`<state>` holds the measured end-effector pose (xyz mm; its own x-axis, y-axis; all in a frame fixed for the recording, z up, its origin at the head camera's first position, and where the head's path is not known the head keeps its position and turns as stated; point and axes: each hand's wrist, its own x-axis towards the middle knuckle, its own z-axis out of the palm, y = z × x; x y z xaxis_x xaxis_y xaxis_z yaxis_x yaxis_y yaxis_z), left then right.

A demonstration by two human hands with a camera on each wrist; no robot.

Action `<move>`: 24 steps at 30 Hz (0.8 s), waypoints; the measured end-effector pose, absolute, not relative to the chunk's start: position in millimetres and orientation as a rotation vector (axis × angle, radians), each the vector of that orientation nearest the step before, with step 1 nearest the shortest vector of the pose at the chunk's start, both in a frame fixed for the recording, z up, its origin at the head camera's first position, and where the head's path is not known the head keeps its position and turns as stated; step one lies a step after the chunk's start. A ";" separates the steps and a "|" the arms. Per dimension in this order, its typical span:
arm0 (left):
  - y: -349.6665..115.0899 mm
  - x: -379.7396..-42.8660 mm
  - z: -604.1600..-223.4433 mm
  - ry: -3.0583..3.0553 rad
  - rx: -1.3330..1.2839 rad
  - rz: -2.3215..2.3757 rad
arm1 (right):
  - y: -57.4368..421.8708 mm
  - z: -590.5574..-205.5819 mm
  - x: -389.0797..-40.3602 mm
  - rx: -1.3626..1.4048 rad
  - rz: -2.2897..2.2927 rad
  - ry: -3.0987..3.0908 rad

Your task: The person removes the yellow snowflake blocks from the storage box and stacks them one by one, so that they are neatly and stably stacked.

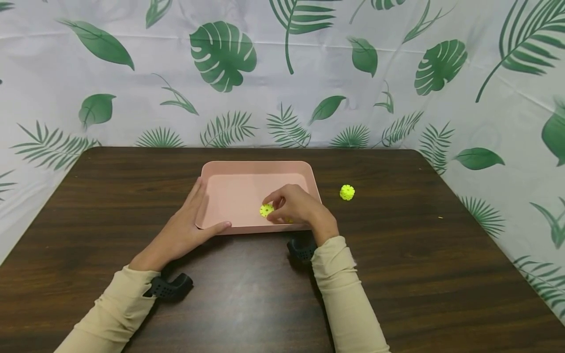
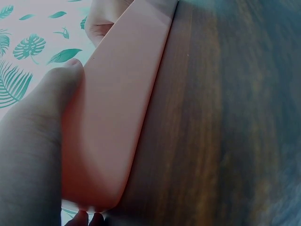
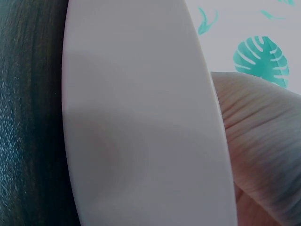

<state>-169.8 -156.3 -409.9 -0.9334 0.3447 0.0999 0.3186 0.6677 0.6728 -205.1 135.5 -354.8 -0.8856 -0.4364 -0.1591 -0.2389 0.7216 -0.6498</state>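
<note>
A shallow pink tray (image 1: pixel 238 193) lies on the dark wooden table. My left hand (image 1: pixel 181 233) holds its near left corner, with the fingers along the left wall and the thumb (image 2: pixel 70 77) on the near rim. Over the tray's right half, my right hand (image 1: pixel 297 206) pinches a small yellow notched disc (image 1: pixel 266 211) between thumb and fingers. A bit of another yellow piece (image 1: pixel 290 220) shows below this hand, mostly hidden. In the right wrist view the tray's outer wall (image 3: pixel 141 117) covers the fingertips.
To the right of the tray, a bumpy yellow cluster (image 1: pixel 347 192) rests on the table (image 1: pixel 397 274). Black wrist devices (image 1: pixel 169 288) sit at both cuffs. A leaf-patterned white cloth (image 1: pixel 282 93) hangs behind the table.
</note>
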 end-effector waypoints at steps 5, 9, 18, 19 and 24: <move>-156.6 -169.6 -410.2 2.832 0.580 1.155 | 135.4 -353.6 -204.3 -0.540 -0.941 2.609; -156.7 -169.3 -410.3 2.830 0.581 1.161 | 135.7 -353.2 -203.9 -0.537 -0.942 2.601; -156.4 -168.2 -409.1 2.825 0.575 1.158 | 136.5 -351.9 -205.7 -0.597 -0.889 2.658; -156.4 -168.2 -409.0 2.826 0.576 1.158 | 136.9 -351.8 -206.2 -0.601 -0.882 2.673; -156.1 -168.0 -408.8 2.829 0.582 1.160 | 141.8 -350.6 -208.3 -0.626 -0.870 2.757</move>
